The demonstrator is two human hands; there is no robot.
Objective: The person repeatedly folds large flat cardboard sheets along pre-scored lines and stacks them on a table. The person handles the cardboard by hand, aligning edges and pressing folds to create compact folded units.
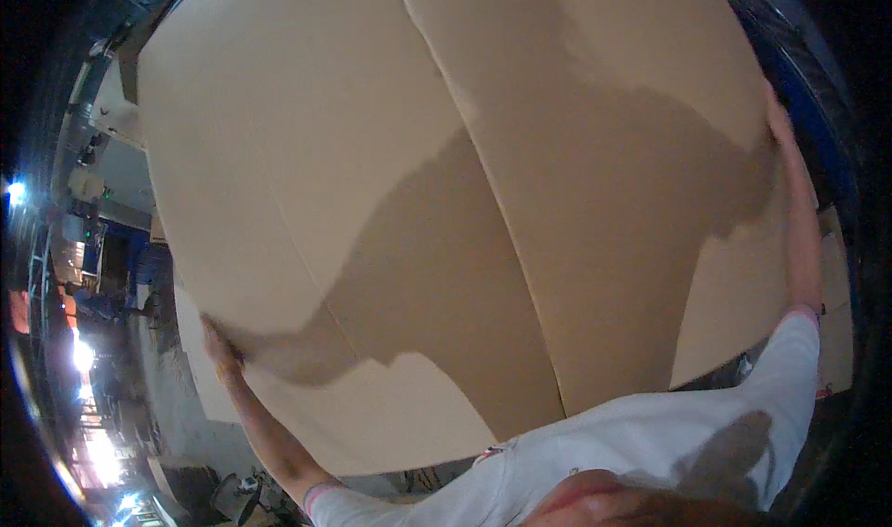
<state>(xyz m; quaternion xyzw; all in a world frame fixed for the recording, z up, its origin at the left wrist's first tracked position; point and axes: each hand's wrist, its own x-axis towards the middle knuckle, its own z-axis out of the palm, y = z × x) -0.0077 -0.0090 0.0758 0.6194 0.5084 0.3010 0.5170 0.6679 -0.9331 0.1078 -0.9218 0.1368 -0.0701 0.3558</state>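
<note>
A very large brown cardboard sheet [307,155] fills most of the view, with a long crease down its middle and a fainter one to the left. My arms are spread wide across it. At its lower left edge my left hand [221,346] is closed on the border, its fingers partly hidden. Up at the far right edge, my right hand [779,123] grips the other border, and most of its fingers are out of sight. The shadow of my head and arms falls over the sheet.
On the left lies a workshop floor [172,397] with blue equipment [121,253] and bright lights beyond. Other cardboard [836,313] stands beside my right forearm. A dark blue surface [808,81] runs along the right. Some metal object [237,494] sits at the lower left.
</note>
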